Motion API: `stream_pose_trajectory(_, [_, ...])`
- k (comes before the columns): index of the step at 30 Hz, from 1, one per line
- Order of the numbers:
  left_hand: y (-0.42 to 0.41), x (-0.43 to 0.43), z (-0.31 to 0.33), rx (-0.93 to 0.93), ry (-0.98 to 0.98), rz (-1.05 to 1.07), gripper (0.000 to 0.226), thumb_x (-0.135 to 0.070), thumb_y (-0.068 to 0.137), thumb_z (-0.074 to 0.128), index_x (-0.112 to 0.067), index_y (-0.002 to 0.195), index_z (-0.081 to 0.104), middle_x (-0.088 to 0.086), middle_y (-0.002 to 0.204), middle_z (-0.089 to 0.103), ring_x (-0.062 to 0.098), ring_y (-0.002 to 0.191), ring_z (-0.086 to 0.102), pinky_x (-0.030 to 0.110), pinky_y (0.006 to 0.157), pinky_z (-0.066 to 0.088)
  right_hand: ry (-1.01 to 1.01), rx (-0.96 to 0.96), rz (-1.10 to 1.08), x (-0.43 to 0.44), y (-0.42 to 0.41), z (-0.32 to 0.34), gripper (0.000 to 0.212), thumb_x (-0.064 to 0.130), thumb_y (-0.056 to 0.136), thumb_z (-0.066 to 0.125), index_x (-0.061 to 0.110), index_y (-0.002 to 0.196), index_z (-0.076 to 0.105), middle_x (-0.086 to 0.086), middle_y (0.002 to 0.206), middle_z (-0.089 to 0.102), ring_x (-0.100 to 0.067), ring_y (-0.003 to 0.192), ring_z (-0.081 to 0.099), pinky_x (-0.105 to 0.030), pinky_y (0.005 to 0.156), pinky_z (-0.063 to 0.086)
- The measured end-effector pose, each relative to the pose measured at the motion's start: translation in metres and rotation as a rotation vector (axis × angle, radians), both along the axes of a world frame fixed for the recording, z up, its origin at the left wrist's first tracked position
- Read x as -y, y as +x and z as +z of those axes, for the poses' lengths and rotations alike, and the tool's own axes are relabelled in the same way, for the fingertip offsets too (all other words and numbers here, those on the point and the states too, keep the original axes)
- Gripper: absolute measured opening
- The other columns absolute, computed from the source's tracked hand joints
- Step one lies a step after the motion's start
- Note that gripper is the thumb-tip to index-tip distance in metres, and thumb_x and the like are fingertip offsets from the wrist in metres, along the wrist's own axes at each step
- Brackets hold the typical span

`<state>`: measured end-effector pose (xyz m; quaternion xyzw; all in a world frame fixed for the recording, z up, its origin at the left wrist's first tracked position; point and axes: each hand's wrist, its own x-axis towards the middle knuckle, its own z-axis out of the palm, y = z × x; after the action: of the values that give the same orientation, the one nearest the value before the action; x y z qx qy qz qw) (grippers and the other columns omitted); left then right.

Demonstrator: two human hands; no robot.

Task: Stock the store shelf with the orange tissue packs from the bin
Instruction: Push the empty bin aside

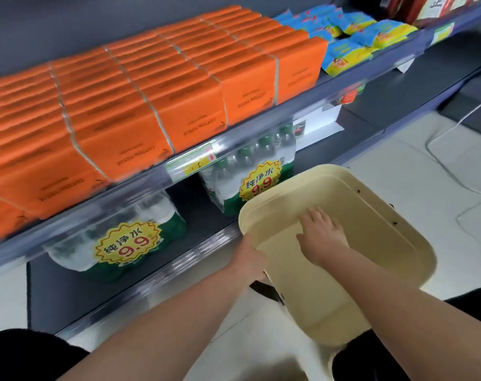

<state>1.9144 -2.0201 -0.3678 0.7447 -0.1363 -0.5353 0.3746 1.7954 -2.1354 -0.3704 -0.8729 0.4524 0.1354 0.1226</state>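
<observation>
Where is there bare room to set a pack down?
Upper shelf is crowded: orange tissue packs run up to the blue-yellow packets. Bare patches: lower shelf between left water pack and right water pack, and beyond the latter.

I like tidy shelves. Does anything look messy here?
Yes. The orange tissue packs stand in neat rows, but the blue and yellow packets beside them lie jumbled, tilted over each other. A white cable also trails loose across the floor.

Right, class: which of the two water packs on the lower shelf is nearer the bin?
The right-hand water pack, just behind the bin; the left-hand water pack sits clear of it.
</observation>
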Motion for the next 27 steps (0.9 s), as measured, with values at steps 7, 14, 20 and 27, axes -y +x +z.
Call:
stream_pose_trajectory(7, [-0.034,0.049,0.024,-0.238,-0.175,-0.034,0.036,0.013,0.092,0.037,-0.017,0.105,0.054,0.000,0.091,0.056,0.013,0.080,0.055,0.021,0.067,0.046,-0.029,-0.033,-0.158,0.033,-0.045,0.019,0.041,0.027,0.101,0.034,0.016,0.140,0.032,-0.010,0.143,0.034,-0.030,0.130,0.034,-0.045,0.103,0.033])
stream_pose_trajectory(14, [0.031,0.006,0.047,0.194,0.047,-0.428,0.031,-0.005,0.096,0.036,-0.023,0.072,0.040,-0.004,0.069,0.046,0.010,0.061,0.043,0.019,0.056,0.031,-0.094,-0.028,-0.025,-0.002,-0.007,0.045,0.041,0.028,0.098,0.038,0.016,0.137,0.037,-0.008,0.139,0.039,-0.029,0.129,0.037,-0.044,0.101,0.035])
stream_pose_trajectory(20, [0.098,-0.098,0.080,0.825,0.211,-0.818,0.026,-0.003,0.080,0.046,-0.020,0.063,0.035,0.003,0.069,0.035,0.019,0.068,0.032,0.031,0.061,0.024,-0.101,0.050,0.262,-0.086,0.048,0.078,0.045,0.018,0.095,0.043,0.017,0.139,0.035,-0.008,0.136,0.043,-0.028,0.126,0.041,-0.042,0.099,0.039])
stream_pose_trajectory(27, [0.132,-0.216,0.088,0.978,0.344,-0.691,0.020,0.003,0.084,0.043,-0.011,0.070,0.048,0.003,0.073,0.048,0.025,0.076,0.050,0.034,0.064,0.040,-0.153,0.002,0.604,-0.185,0.119,0.133,0.040,0.020,0.098,0.041,0.014,0.137,0.038,-0.011,0.129,0.047,-0.031,0.116,0.047,-0.042,0.091,0.039])
